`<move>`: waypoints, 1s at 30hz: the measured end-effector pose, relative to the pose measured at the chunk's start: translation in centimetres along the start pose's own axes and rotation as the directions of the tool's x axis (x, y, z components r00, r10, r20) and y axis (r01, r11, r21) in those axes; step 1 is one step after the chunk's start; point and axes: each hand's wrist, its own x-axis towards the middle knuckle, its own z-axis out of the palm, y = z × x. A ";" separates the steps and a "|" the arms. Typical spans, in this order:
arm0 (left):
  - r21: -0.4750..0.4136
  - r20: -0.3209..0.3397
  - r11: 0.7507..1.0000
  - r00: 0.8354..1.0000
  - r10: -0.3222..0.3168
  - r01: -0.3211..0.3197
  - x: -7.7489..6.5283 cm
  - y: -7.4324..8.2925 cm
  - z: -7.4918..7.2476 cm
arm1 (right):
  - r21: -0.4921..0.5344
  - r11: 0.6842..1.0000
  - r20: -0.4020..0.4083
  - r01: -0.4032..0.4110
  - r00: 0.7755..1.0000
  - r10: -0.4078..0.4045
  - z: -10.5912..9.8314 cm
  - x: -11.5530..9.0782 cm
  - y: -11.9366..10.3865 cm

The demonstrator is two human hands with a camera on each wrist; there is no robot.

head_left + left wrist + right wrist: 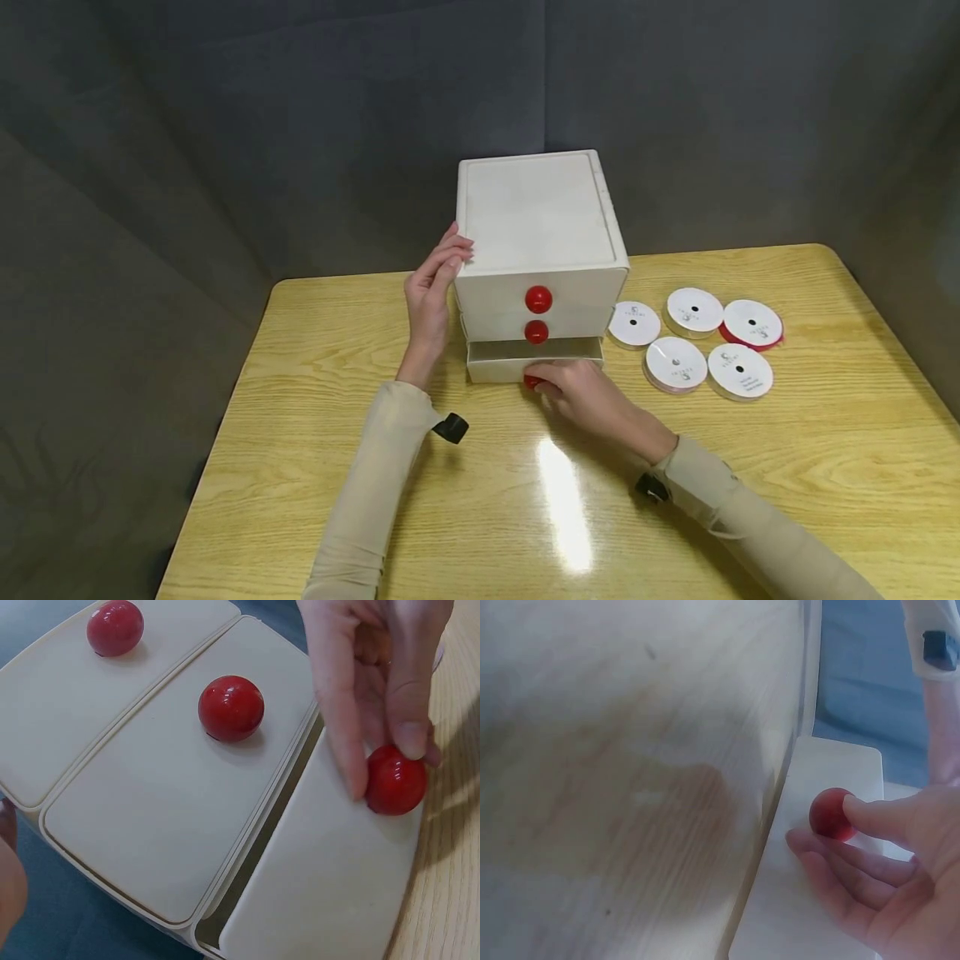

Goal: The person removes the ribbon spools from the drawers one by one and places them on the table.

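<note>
A cream three-drawer box [536, 212] stands at the back of the table, with a red ball knob on each drawer. Its bottom drawer [498, 371] is pulled partly out, while the upper two look closed. My right hand [581, 396] pinches the bottom drawer's red knob [396, 780] between thumb and fingers. At the box's left side, my left hand [435, 287] rests with its fingertips on the upper edge and top. The inside of the bottom drawer is mostly hidden under the drawer above.
Several white ribbon spools lie flat to the right of the box, among them a spool with red ribbon [752, 323] and a nearer spool [740, 372]. A dark curtain [360, 150] hangs behind the wooden table [300, 467].
</note>
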 end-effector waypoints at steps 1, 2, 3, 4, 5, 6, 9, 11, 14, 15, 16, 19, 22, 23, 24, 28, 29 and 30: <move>-0.002 0.001 1.000 1.000 0.001 -0.001 0.0 0.0 0.0 | 0.001 1.000 -0.001 -0.003 1.000 0.003 0.0 0.1 0.1; -0.003 0.002 1.000 1.000 0.001 -0.001 0.0 0.0 0.1 | 0.000 1.000 0.000 -0.008 1.000 0.008 -0.1 0.2 0.3; -0.004 0.003 1.000 1.000 0.002 -0.002 0.0 0.0 0.1 | -0.001 1.000 0.002 -0.017 1.000 0.017 -0.1 0.3 0.4; -0.004 0.004 1.000 1.000 0.003 -0.003 0.0 0.0 0.1 | -0.006 1.000 0.005 -0.026 1.000 0.026 -0.1 0.4 0.5; -0.004 0.005 1.000 1.000 0.003 -0.003 0.0 0.0 0.1 | -0.010 0.999 0.007 -0.034 0.999 0.034 -0.2 0.5 0.6; -0.005 0.006 1.000 1.000 0.004 -0.004 0.0 0.0 0.1 | -0.011 0.999 0.008 -0.042 0.999 0.043 -0.2 0.6 0.7; -0.004 0.008 1.000 1.000 0.006 -0.006 0.0 -0.1 0.1 | -0.019 0.998 0.004 -0.054 0.999 0.054 -0.3 0.9 1.0; -0.002 0.006 1.000 1.000 0.005 -0.005 0.0 -0.1 0.0 | -0.027 0.998 -0.007 -0.049 0.999 0.048 -0.3 1.1 1.2; -0.006 0.003 1.000 1.000 0.005 -0.005 0.0 -0.1 0.0 | -0.038 0.998 -0.026 -0.043 0.999 0.042 -0.3 1.3 1.5; -0.008 0.002 1.000 1.000 0.005 -0.005 -0.1 -0.1 0.0 | -0.041 0.998 -0.032 -0.043 0.999 0.041 -0.3 1.4 1.6; -0.008 0.001 1.000 1.000 0.004 -0.004 -0.1 0.0 0.0 | -0.045 0.998 -0.036 -0.042 0.999 0.040 -0.2 1.4 1.7; -0.013 0.002 1.000 1.000 0.009 -0.009 -0.1 0.1 0.0 | -0.043 0.998 -0.044 -0.040 0.998 0.038 -0.2 1.5 1.9; -0.009 0.003 1.000 1.000 0.010 -0.010 -0.1 0.1 0.0 | -0.060 0.998 -0.057 -0.027 0.998 0.024 -0.1 1.5 2.1; -0.009 0.004 1.000 1.000 0.010 -0.010 -0.1 0.2 0.0 | -0.066 0.998 -0.063 -0.024 0.998 0.020 -0.1 1.6 2.2; -0.008 0.005 1.000 1.000 0.009 -0.009 -0.1 0.2 0.0 | -0.075 0.997 -0.066 -0.022 0.998 0.017 0.0 1.6 2.2; 0.007 0.010 1.000 1.000 -0.002 0.002 -0.2 0.4 -0.1 | -0.092 0.996 -0.060 -0.019 0.998 0.013 0.0 1.6 2.1; 0.010 0.014 1.000 1.000 -0.002 0.002 -0.2 0.4 -0.1 | -0.092 0.996 -0.053 -0.022 0.998 0.017 -0.1 1.5 2.0; 0.016 0.020 1.000 1.000 -0.002 0.001 -0.2 0.5 -0.2 | -0.090 0.996 -0.042 -0.027 0.999 0.024 -0.2 1.4 1.9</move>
